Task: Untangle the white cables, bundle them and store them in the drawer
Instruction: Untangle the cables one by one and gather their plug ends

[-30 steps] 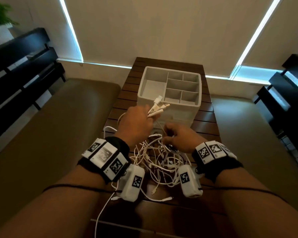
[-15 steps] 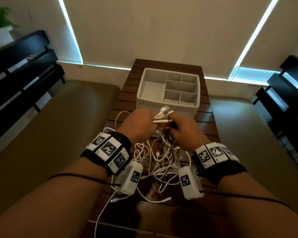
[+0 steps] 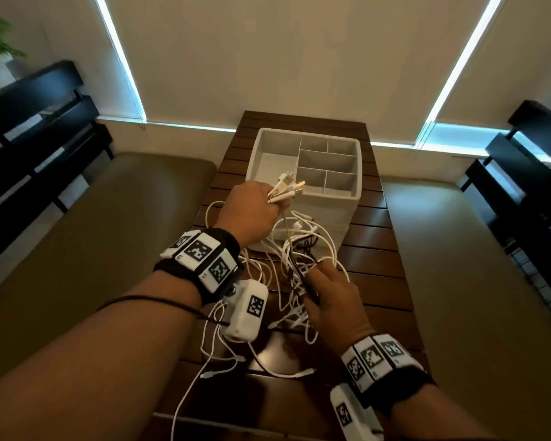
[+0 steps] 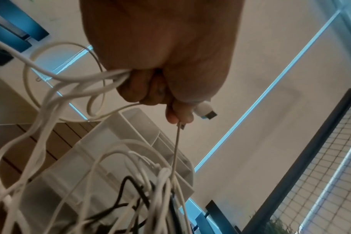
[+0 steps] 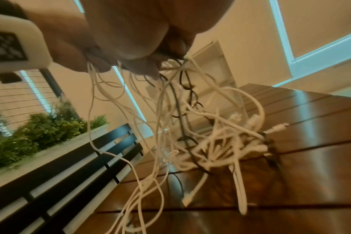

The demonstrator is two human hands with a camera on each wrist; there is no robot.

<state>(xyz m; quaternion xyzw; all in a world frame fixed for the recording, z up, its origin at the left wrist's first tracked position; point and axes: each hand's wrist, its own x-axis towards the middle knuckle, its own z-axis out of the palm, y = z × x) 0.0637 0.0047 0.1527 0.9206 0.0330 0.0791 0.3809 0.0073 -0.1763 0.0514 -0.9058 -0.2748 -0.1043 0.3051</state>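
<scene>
My left hand [image 3: 257, 209] grips the plug ends before the organizer [image 3: 306, 167]; my right hand [image 3: 328, 300] pinches the white cables [image 3: 299, 249] beneath. I'd draw strands apart slowly, avoiding knots.

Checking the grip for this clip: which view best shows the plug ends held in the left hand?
Head view: the plug ends fan out above the left hand. Left wrist shows only two plugs; right wrist shows none.
</scene>
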